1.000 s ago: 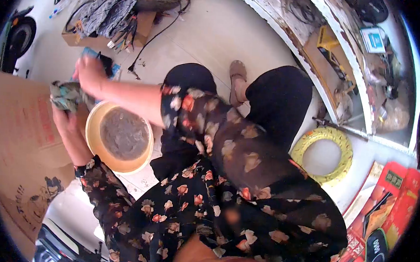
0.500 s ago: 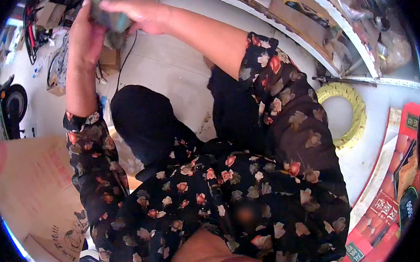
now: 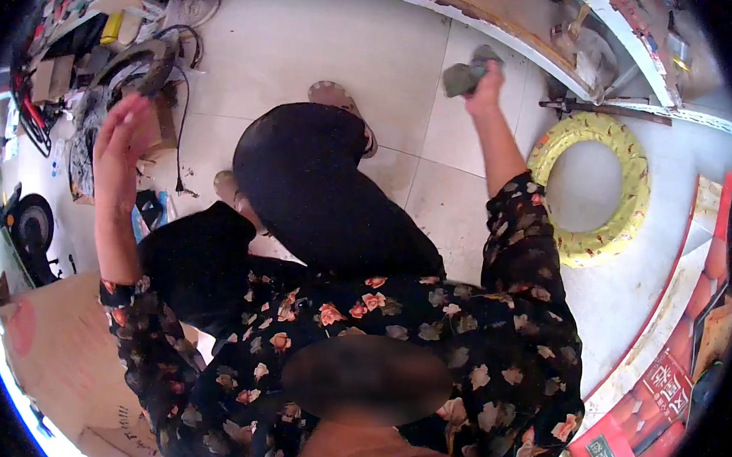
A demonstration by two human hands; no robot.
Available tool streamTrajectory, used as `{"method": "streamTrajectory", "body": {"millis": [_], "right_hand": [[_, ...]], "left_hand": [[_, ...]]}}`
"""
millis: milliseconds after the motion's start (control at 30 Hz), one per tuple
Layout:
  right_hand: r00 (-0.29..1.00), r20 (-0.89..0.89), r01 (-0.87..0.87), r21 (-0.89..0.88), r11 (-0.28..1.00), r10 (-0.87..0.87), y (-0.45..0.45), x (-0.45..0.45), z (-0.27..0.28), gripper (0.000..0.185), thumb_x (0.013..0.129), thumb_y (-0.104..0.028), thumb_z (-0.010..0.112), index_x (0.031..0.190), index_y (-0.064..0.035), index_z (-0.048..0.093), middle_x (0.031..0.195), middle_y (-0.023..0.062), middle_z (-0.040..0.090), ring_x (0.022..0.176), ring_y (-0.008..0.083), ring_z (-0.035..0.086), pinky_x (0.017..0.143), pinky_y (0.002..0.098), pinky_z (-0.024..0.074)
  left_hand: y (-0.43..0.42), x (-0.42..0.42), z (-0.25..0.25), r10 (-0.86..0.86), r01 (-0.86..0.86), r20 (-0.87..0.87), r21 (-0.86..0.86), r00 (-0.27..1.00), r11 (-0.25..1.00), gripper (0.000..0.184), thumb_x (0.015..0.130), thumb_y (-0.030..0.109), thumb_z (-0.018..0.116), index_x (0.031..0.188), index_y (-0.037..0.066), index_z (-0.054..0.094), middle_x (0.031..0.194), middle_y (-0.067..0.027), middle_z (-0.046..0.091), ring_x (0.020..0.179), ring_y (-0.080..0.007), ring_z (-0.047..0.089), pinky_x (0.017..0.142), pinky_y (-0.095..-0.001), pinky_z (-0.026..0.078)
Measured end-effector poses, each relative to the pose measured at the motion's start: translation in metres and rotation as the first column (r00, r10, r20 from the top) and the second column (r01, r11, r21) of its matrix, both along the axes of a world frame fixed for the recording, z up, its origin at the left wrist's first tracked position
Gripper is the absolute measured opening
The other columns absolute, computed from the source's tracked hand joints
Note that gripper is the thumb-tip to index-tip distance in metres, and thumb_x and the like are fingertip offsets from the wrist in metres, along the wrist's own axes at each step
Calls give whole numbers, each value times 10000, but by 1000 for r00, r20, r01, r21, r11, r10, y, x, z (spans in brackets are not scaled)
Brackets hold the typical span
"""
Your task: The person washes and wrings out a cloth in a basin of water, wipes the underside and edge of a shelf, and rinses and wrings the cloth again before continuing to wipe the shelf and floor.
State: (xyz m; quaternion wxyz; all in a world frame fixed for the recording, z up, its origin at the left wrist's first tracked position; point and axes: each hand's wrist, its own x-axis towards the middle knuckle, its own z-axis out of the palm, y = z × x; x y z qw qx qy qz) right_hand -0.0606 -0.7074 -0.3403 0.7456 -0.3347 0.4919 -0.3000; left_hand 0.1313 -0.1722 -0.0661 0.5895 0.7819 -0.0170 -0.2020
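A crumpled grey-green cloth [image 3: 461, 79] is gripped in my right hand [image 3: 487, 90], held out over the floor near the foot of the shelf at the upper right. My left hand [image 3: 124, 137] is raised at the left, its fingers stretched out and holding nothing. It is in front of a cardboard box and a dark tyre [image 3: 146, 72].
A yellow wrapped ring [image 3: 542, 159] lies on the floor at the right, beside the white shelf frame [image 3: 624, 47]. Red printed boxes [image 3: 664, 385] stand at the lower right. A large cardboard box [image 3: 70, 345] is at the lower left, with a black wheel [image 3: 33, 223] above it.
Both hands were together at the cloth. My right hand has carried it away to the right, and my left hand has let go. The basin seen earlier is out of sight.
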Motion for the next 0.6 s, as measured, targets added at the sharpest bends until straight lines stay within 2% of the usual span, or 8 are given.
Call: {"method": "streamTrajectory", "body": {"millis": [67, 133, 200, 300, 400, 433, 533, 600], "right_hand": [[987, 21, 158, -93, 983, -157, -48, -20, -9, 506, 895, -311, 544, 1313, -239, 268, 1229, 71, 450, 995, 279, 555, 729, 477, 541], [907, -413, -102, -399, 911, -79, -77, -15, -24, 520, 883, -342, 554, 1326, -210, 316, 1259, 80, 462, 1044, 271, 545, 788, 482, 514], [624, -770, -469, -505, 725, -133, -106, -1, -39, 544, 871, -374, 564, 1340, -182, 364, 1289, 90, 474, 1093, 264, 535, 846, 486, 486], [49, -896, -912, -220, 347, -441, -142, 36, -65, 596, 854, -422, 579, 1359, -140, 436, 1334, 104, 492, 1167, 253, 521, 933, 493, 444], [19, -993, -949, -54, 312, -114, -98, 108, -87, 707, 778, -507, 639, 1326, -88, 483, 1349, 91, 502, 1232, 227, 487, 1018, 353, 384], [-68, -996, -970, 50, 237, -66, -57, 135, -56, 738, 753, -526, 656, 1318, -83, 487, 1337, 101, 511, 1225, 233, 492, 1014, 358, 387], [-123, -988, -986, 112, 122, -88, 15, 190, -19, 710, 775, -511, 616, 1333, -99, 462, 1353, 114, 484, 1256, 237, 451, 1040, 414, 338], [-73, -991, -987, 56, 151, -108, 2, 182, -33, 667, 812, -511, 540, 1331, -101, 459, 1362, 115, 470, 1267, 236, 434, 1047, 426, 330]], "left_hand": [[8, 0, -15, 28, -28, -51, -10, 998, 1000, 379, 941, 199, 484, 1289, 49, 500, 1260, -82, 547, 1187, -179, 506, 959, -313, 398], [9, 1, -19, 43, -42, -80, 11, 996, 999, 374, 944, 200, 479, 1286, 49, 502, 1253, -79, 547, 1184, -179, 508, 951, -312, 405], [7, 0, -20, 56, -51, -91, 56, 994, 997, 370, 947, 204, 477, 1283, 49, 502, 1245, -77, 547, 1178, -179, 510, 944, -312, 414], [7, 2, -20, 89, -86, -89, 42, 992, 995, 361, 947, 201, 484, 1275, 53, 507, 1237, -66, 553, 1141, -169, 524, 916, -300, 426], [-2, 4, -17, 81, -78, -93, 30, 992, 996, 350, 947, 195, 488, 1265, 53, 516, 1230, -56, 556, 1123, -157, 528, 907, -292, 428], [-7, 7, -16, 66, -63, -93, 26, 994, 998, 345, 947, 192, 488, 1261, 52, 520, 1227, -52, 558, 1118, -153, 529, 904, -289, 428], [-30, 8, -14, 59, -50, -59, 147, 997, 988, 332, 948, 189, 489, 1248, 52, 532, 1223, -44, 557, 1117, -146, 528, 904, -287, 432], [-22, 6, -19, 6, 4, -78, 123, 997, 992, 321, 947, 186, 487, 1234, 52, 544, 1211, -41, 562, 1103, -139, 534, 891, -279, 434]]}}
